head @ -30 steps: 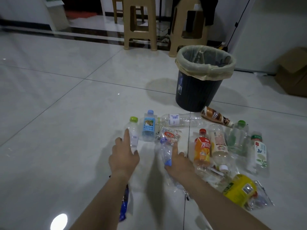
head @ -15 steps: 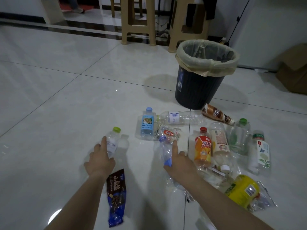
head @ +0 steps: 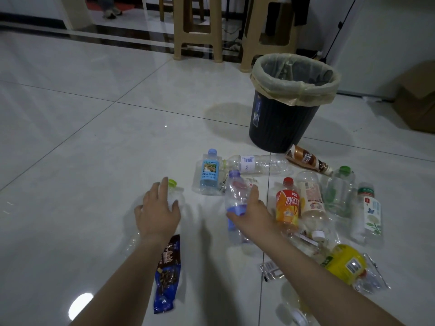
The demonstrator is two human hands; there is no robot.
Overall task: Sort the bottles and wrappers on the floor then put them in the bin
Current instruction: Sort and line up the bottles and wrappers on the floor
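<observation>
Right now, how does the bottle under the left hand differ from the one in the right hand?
The left hand covers most of the green-capped bottle; the purple-capped bottle shows most of its body above the right hand. Caps differ: green against purple. The purple-capped bottle has a purple band low on it; no band shows on the green-capped bottle. Both are clear plastic, with caps pointing away from the person.

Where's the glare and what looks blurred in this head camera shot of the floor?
Head view: a round bright reflection glares on the glossy white tiled floor at lower left; the left hand over the green-capped clear plastic bottle is motion-smeared; the right hand, gripping the purple-capped clear bottle, is sharper; overall dim.
</observation>
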